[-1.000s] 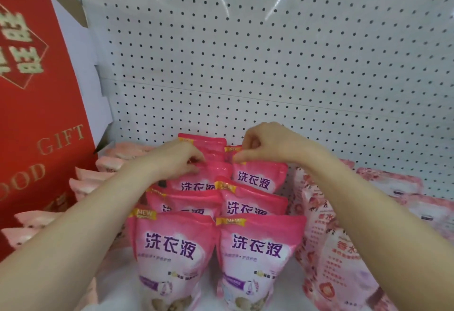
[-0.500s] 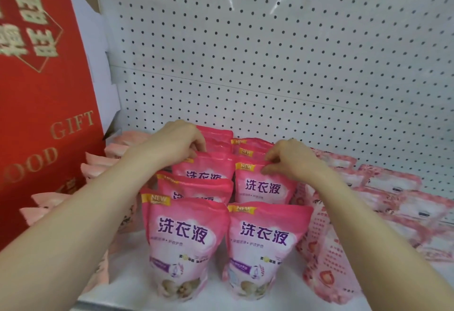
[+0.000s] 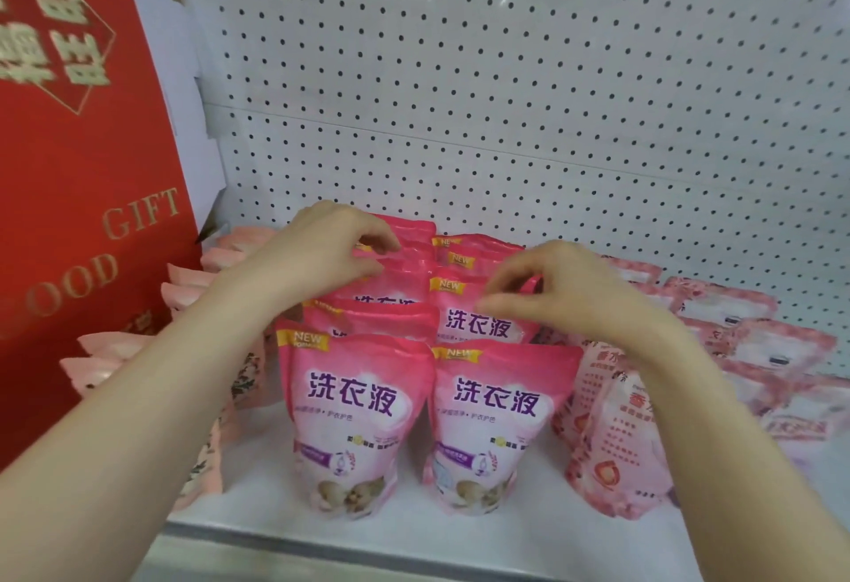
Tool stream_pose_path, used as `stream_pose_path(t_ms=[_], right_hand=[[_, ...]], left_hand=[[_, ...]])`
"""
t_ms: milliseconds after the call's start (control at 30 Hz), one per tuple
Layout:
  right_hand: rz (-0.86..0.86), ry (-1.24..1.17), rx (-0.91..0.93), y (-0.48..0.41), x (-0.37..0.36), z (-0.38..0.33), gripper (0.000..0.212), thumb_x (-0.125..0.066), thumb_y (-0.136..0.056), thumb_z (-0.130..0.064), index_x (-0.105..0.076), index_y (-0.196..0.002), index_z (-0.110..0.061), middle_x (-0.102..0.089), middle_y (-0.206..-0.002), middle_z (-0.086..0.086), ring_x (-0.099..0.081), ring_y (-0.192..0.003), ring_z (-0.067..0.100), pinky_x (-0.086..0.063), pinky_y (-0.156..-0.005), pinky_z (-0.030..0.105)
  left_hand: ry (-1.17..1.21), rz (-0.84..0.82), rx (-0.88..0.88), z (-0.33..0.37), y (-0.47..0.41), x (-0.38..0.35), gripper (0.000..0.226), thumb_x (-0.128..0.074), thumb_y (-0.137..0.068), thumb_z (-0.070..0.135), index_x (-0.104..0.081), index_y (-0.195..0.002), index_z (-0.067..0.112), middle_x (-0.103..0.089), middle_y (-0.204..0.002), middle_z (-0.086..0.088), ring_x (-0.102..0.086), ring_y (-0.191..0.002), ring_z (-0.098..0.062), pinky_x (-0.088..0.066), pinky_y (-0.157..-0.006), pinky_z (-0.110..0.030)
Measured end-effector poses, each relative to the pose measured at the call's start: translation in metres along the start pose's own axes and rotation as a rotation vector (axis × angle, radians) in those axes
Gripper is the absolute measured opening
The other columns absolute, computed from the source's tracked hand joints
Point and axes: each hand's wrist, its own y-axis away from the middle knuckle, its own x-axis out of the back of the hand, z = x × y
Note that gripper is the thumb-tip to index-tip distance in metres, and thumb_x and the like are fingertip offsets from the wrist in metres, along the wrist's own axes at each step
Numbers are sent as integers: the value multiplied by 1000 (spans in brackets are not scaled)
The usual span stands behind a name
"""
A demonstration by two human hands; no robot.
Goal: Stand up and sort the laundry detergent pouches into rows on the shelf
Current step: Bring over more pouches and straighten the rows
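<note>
Right hand (image 3: 559, 291) has been drawn forward to the 2nd pouch (image 3: 483, 326) on the shelf (image 3: 322, 535), its top seam pinched; a rear pouch (image 3: 414, 255) is gripped by the left hand (image 3: 322, 255). Soft, floppy contents are judged likely, so the stiff seams are best held.

Detergent pouches (image 3: 358, 397) at and below the left fingers (image 3: 379, 239) and right fingers (image 3: 499, 275): pink plastic film, smooth and glossy, crinkling at the top seals and catching light. Pegboard panel (image 3: 506, 98) behind the fingers is looking like white painted metal, sheen streaking across it. Gift box (image 3: 83, 195) left of the left fingers is showing matt red card, lettering glinting in gold foil. Shelf (image 3: 414, 540) below the fingers is reading smooth, white.
</note>
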Motion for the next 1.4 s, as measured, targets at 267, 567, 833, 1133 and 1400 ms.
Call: stream_pose_path(t_ms=[267,567,833,1133,1400], right_hand=[[-26,51,-131,19,-26,6,35,-78,-82,-32,-63,-51,-30,-45,-39,-14,-36,-38,3,-29,-43,13],[164,259,-116,10,-47,7,37,-69,-85,-49,-66,-73,-14,-58,-58,-2,-49,-52,12,-39,-55,29],[320,525,-47,36,-57,-9,31,-59,-92,-47,-65,-112,-24,-68,-91,-3,-66,-91,25,-53,-78,37],[691,469,-23,145,-68,1,28,-59,-96,-18,-67,-122,-9,-71,-112,11,-64,-103,34,-50,-91,47],[758,325,-318,270,-112,61,28,-56,-98,-16,-65,-123,-12,-70,-111,9,-61,-96,33,-48,-82,40]], left_hand=[[110,-206,-27,11,28,-9,18,-73,-80,44,-74,-97,39,-70,-93,25,-61,-90,6,-47,-85,-23],[55,-108,-16,16,31,-11,11,-74,-82,34,-76,-93,35,-60,-76,29,-54,-77,8,-40,-75,-21],[-20,145,-78,33,52,-5,13,-68,-87,31,-75,-97,35,-74,-99,15,-64,-97,-10,-44,-91,-29],[169,408,-340,100,110,-52,22,-64,-91,22,-72,-111,23,-71,-110,9,-63,-105,-9,-48,-96,-31],[352,236,-377,190,148,-160,26,-64,-91,17,-68,-117,21,-67,-116,8,-57,-102,-3,-34,-90,-6]])
